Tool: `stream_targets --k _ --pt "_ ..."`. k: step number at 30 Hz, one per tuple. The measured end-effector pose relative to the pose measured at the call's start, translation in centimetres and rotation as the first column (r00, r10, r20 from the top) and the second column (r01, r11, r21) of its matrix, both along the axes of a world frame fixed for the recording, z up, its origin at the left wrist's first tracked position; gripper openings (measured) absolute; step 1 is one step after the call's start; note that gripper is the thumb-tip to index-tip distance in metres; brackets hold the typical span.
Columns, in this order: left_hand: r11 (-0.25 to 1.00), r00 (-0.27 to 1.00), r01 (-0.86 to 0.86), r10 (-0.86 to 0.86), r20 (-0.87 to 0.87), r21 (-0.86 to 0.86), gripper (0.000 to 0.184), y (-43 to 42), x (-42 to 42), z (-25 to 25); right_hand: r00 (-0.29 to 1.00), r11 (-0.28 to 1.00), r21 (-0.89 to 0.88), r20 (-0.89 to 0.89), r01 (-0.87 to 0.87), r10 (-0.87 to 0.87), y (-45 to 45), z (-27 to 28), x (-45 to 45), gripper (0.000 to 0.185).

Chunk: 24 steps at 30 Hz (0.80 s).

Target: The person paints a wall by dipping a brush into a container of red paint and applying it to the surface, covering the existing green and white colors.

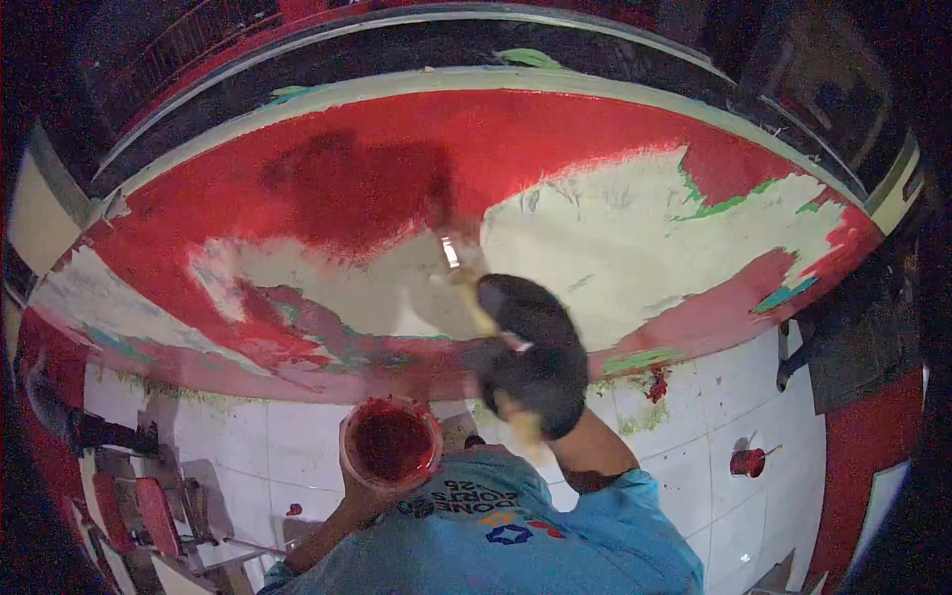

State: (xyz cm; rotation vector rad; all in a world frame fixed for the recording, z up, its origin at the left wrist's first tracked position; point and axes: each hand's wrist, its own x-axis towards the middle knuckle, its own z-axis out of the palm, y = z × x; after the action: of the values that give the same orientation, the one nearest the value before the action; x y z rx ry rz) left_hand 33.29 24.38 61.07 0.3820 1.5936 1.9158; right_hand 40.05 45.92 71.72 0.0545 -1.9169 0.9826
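My right hand (531, 347), in a dark glove, is closed around the handle of a paintbrush (458, 263). The brush points up at the wall (575, 248), its bristles blurred against the border of red paint and bare cream surface. Low at the centre-left, my left hand (357, 486) holds a round container of red paint (392, 443) by its side, mostly hidden behind it. Red covers the upper wall, while cream patches with green and faded pink edges show lower down.
White floor tiles (724, 397) with paint spots lie below the wall. A small red-stained container (748, 461) with a stick stands on the right. Red chairs (154, 511) are at the lower left. A dark ledge (436, 45) runs above the wall.
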Motion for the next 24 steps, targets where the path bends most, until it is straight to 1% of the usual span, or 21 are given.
stream_targets --k 2,3,4,5,6,7,8,9,10,11,12,13,14,15,16,17,18,20,21,23,24 --pt "0.997 0.994 -0.067 0.064 0.09 0.03 0.09 0.7 0.4 0.5 0.89 0.914 0.029 0.217 0.405 -0.401 1.7 0.2 1.4 0.031" --pt "0.99 0.976 -0.131 0.119 0.182 0.054 0.089 0.9 0.5 0.6 0.891 0.915 0.03 0.22 0.401 -0.398 2.3 1.0 1.9 0.031" --pt "0.989 0.975 -0.135 0.123 0.186 0.052 0.089 0.7 0.5 0.3 0.811 0.811 0.023 0.018 0.584 -0.585 2.9 2.6 2.3 0.028" --pt "0.995 0.978 -0.095 0.086 0.188 0.04 0.088 0.5 0.2 -0.3 0.66 0.675 -0.026 -0.182 0.738 -0.729 3.4 4.1 2.7 0.025" --pt "0.998 0.981 -0.054 0.048 0.189 0.029 0.088 0.5 0.2 -0.6 0.45 0.517 -0.113 -0.361 0.848 -0.817 4.0 4.8 3.1 0.022" --pt "0.998 0.98 -0.056 0.05 0.192 0.028 0.088 0.5 0.3 -0.4 0.022 0.023 0.068 0.008 0.997 -1.0 4.9 0.7 3.4 0.018" --pt "0.997 0.988 -0.066 0.058 0.144 0.046 0.087 0.6 0.6 0.1 0.539 0.537 0.052 -0.024 0.842 -0.842 2.6 3.4 3.1 0.028" --pt "0.995 0.993 -0.074 0.068 0.094 0.063 0.087 0.7 0.7 0.3 0.843 0.83 -0.153 0.071 0.537 -0.532 2.1 1.1 2.1 0.04" --pt "0.995 0.993 -0.075 0.069 0.096 0.061 0.087 0.5 0.8 0.1 0.904 0.902 -0.076 -0.015 0.424 -0.426 0.3 0.9 0.4 0.042" --pt "0.999 1.0 0.003 -0.003 0.003 0.051 0.087 0.1 0.7 -0.3 0.986 0.988 -0.056 -0.081 0.143 -0.147 0.0 -0.9 -1.1 0.046" --pt "0.996 0.993 0.079 -0.076 -0.091 0.036 0.087 -0.1 0.6 -0.5 0.993 0.988 0.108 -0.041 0.113 -0.109 -0.7 -0.7 -1.1 0.044" --pt "0.996 0.993 0.078 -0.074 -0.094 0.037 0.087 0.3 0.5 0.1 0.995 0.998 0.058 -0.094 -0.01 0.016 -0.7 -1.5 -1.1 0.043" --pt "0.993 0.978 0.022 -0.047 0.204 0.12 0.088 0.9 0.5 1.2 0.979 0.99 0.014 -0.151 -0.138 0.138 -0.5 -2.2 -1.2 0.042" --pt "0.982 0.872 -0.055 -0.041 0.489 0.181 0.088 1.2 0.5 1.9 0.999 1.0 -0.026 -0.041 0.001 -0.003 -0.3 -0.8 0.0 0.032" --pt "0.982 0.87 -0.058 -0.038 0.491 0.178 0.088 1.0 0.6 1.8 0.987 0.988 -0.051 0.076 0.145 -0.141 0.2 0.5 1.6 0.022" --pt "0.995 0.962 -0.02 -0.006 0.271 0.094 0.087 0.9 0.6 1.7 0.864 0.857 -0.122 -0.001 0.5 -0.504 2.0 -0.7 2.3 0.019" --pt "1.0 0.999 -0.005 0.004 0.036 0.004 0.086 0.8 0.6 1.5 0.607 0.601 -0.213 -0.045 0.77 -0.793 3.1 -0.7 2.3 0.017" --pt "0.999 0.999 0.032 -0.032 -0.012 0.025 0.086 0.0 0.4 -0.3 0.559 0.591 -0.066 -0.253 0.804 -0.789 3.4 2.6 3.5 0.022" --pt "0.997 0.995 0.073 -0.07 -0.064 0.04 0.085 -0.3 0.4 -0.9 0.565 0.596 -0.063 -0.251 0.8 -0.786 3.7 1.6 3.7 0.022" --pt "0.999 0.999 0.031 -0.031 -0.01 0.041 0.085 -0.2 0.5 -0.7 0.806 0.838 -0.007 -0.272 0.545 -0.526 3.9 -1.6 4.2 0.029" --pt "0.999 0.999 -0.003 0.001 0.038 0.043 0.086 0.0 0.6 -0.3 0.866 0.875 -0.056 -0.132 0.48 -0.483 2.1 -1.1 2.6 0.034"
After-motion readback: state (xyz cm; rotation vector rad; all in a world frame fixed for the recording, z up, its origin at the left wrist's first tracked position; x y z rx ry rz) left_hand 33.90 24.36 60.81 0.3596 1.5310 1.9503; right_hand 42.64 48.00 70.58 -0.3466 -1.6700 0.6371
